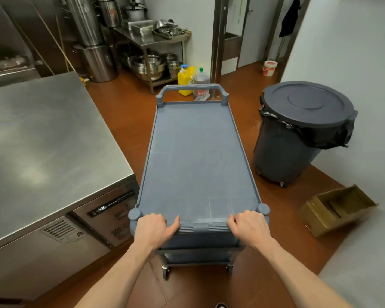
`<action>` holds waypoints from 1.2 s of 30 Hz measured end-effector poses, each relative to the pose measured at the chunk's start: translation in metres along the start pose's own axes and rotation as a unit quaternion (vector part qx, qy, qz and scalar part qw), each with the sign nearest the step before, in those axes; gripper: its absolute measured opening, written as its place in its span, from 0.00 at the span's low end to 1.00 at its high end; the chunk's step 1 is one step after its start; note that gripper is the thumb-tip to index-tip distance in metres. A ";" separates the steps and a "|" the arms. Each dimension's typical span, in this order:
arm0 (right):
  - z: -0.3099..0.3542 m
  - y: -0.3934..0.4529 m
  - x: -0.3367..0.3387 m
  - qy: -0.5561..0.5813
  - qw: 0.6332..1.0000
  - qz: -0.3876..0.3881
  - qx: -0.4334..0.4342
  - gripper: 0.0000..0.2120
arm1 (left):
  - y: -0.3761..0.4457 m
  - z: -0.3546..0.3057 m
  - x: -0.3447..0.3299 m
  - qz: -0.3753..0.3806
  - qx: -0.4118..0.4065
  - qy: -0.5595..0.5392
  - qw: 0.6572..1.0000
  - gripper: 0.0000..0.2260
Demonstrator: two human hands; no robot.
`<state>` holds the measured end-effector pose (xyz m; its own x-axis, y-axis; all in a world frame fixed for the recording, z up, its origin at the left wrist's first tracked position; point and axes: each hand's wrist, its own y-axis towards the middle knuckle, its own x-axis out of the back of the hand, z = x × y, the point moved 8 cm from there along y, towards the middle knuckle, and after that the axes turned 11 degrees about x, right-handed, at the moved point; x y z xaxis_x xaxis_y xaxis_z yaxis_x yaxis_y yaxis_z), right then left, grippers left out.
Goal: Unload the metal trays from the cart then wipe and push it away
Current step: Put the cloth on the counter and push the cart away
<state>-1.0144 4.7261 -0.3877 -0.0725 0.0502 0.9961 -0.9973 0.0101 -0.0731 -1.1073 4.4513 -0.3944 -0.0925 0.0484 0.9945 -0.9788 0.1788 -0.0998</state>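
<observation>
One steel counter [42, 138] stands at left, one grey cart [198, 156] at centre, one lidded bin [298, 134] at right, and one cardboard box [336, 210] beside the bin. The cart's top shelf is bare. Two hands grip its near handle: left hand [152, 228] and right hand [249, 227], fingers curled over the bar, arms extended. Bottles [192, 80] stand just beyond the cart's far end.
</observation>
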 end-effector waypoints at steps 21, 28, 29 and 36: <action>-0.082 0.285 0.012 -0.016 0.994 0.020 0.110 0.28 | 0.231 -0.028 0.018 0.002 0.113 -0.023 0.993 0.37; -0.092 0.392 0.023 -0.030 0.991 0.020 0.133 0.26 | 0.317 -0.019 0.030 0.008 0.153 -0.045 0.987 0.36; -0.093 0.407 0.026 -0.031 0.990 0.019 0.135 0.26 | 0.330 -0.017 0.029 0.016 0.157 -0.050 0.986 0.36; -0.080 0.503 0.050 -0.040 0.984 -0.006 0.175 0.25 | 0.405 0.000 0.045 0.026 0.183 -0.080 0.980 0.32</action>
<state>-1.5187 4.8131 -0.3783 -0.0469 -0.0272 0.9985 -0.9409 -0.3345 -0.0533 -1.5074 4.5262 -0.3896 -0.1421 -0.1114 0.9836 -0.9694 -0.1855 -0.1610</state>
